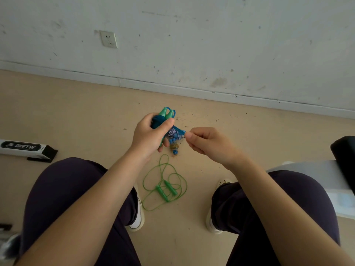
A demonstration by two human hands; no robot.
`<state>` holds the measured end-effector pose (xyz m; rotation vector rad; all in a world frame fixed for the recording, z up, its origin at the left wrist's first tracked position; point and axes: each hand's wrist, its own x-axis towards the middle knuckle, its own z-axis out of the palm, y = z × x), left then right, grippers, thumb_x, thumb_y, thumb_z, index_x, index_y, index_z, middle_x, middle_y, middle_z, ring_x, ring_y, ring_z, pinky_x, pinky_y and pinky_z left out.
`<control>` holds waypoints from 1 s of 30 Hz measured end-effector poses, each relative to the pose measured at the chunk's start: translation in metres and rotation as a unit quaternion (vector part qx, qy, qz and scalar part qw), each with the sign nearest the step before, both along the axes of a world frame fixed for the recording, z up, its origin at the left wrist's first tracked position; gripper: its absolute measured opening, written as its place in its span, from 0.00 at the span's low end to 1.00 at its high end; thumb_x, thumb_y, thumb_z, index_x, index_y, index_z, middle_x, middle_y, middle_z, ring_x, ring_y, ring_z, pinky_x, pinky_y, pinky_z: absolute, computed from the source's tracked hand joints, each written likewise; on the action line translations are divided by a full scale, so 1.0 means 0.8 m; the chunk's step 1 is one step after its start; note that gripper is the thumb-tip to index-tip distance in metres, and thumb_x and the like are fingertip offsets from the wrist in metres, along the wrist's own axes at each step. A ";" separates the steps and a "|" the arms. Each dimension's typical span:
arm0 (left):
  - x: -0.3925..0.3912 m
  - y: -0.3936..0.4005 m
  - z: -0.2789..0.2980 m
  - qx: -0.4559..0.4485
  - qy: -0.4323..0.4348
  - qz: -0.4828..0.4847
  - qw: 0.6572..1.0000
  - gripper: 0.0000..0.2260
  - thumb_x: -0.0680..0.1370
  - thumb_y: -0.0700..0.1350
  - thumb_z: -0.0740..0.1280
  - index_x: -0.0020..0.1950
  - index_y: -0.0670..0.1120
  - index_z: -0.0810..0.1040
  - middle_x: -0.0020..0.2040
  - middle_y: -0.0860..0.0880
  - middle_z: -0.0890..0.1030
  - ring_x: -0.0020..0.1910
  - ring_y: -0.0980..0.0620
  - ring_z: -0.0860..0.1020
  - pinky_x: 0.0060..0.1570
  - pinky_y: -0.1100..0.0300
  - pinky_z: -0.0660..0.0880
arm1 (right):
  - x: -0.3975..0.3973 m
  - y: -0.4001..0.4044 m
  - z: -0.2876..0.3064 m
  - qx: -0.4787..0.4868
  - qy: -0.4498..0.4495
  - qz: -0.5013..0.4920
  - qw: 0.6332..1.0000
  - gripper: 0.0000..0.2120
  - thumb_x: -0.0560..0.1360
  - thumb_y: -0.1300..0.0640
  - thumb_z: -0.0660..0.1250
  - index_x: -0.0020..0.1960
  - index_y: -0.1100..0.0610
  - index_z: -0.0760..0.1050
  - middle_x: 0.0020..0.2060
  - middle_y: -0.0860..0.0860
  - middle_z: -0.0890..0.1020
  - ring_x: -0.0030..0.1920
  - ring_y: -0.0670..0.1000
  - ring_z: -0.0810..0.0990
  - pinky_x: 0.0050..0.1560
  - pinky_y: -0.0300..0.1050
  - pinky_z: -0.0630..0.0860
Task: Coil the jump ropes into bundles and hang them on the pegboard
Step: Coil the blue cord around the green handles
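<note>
Gripping teal-handled rope bundle (163, 120): left hand (148, 135) | right hand (203, 143) pinching its braided cord | thin green rope (165, 187) floor-loose

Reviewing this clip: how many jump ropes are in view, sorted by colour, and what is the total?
Blue-and-white braided jump rope with teal-green handles, gripped by the left hand and pinched by the right hand: 1
Thin green plastic jump rope with green handles, lying loose on the floor: 1
Total: 2

Scuffed white wall (192, 45) carrying socket (108, 39); white baseboard (172, 89) running along beige floor (76, 112); daylight falling softly.
</note>
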<state>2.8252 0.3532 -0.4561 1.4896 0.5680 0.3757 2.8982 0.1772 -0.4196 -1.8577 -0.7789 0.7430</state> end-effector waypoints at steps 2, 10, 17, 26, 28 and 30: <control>0.000 0.001 -0.002 0.026 0.030 -0.056 0.998 0.13 0.73 0.52 0.74 0.52 0.48 0.79 0.36 0.49 0.83 0.26 0.48 0.78 0.21 0.59 0.68 | 0.003 -0.004 0.003 0.005 -0.018 -0.005 1.000 0.17 0.82 0.54 0.62 0.34 0.55 0.74 0.28 0.41 0.74 0.29 0.39 0.69 0.35 0.30 0.65; -0.008 0.004 0.003 0.031 0.124 -0.275 0.953 0.17 0.75 0.47 0.76 0.62 0.51 0.78 0.46 0.45 0.83 0.33 0.46 0.82 0.27 0.58 0.74 | 0.010 -0.015 0.002 -0.008 -0.164 -0.001 0.986 0.13 0.78 0.55 0.68 0.36 0.45 0.79 0.52 0.48 0.75 0.47 0.41 0.72 0.47 0.27 0.65; -0.014 -0.009 0.015 0.056 0.158 -0.411 0.896 0.17 0.66 0.57 0.78 0.53 0.59 0.81 0.45 0.48 0.84 0.30 0.48 0.79 0.25 0.61 0.69 | 0.005 -0.009 -0.002 -0.021 -0.187 0.036 0.982 0.07 0.76 0.57 0.71 0.42 0.59 0.84 0.51 0.51 0.73 0.45 0.37 0.71 0.46 0.26 0.66; -0.015 -0.009 0.013 0.104 0.111 -0.374 0.915 0.13 0.68 0.66 0.69 0.49 0.64 0.81 0.36 0.52 0.83 0.25 0.51 0.75 0.23 0.60 0.68 | 0.009 -0.007 0.001 0.000 -0.049 -0.031 0.998 0.05 0.72 0.53 0.75 0.39 0.51 0.82 0.42 0.49 0.80 0.39 0.39 0.75 0.41 0.30 0.70; -0.016 -0.007 0.015 0.128 0.105 -0.370 0.914 0.11 0.71 0.63 0.70 0.49 0.62 0.81 0.34 0.54 0.82 0.26 0.51 0.76 0.24 0.58 0.70 | 0.010 -0.008 -0.001 0.005 -0.008 -0.048 0.999 0.06 0.72 0.53 0.76 0.39 0.54 0.83 0.36 0.46 0.81 0.33 0.38 0.75 0.34 0.28 0.68; -0.015 -0.004 0.016 0.141 0.097 -0.359 0.918 0.06 0.76 0.58 0.70 0.52 0.60 0.81 0.34 0.53 0.82 0.26 0.51 0.76 0.25 0.58 0.71 | 0.010 -0.009 -0.003 0.023 0.017 -0.056 0.998 0.06 0.72 0.55 0.76 0.43 0.58 0.84 0.36 0.47 0.83 0.32 0.38 0.76 0.33 0.28 0.69</control>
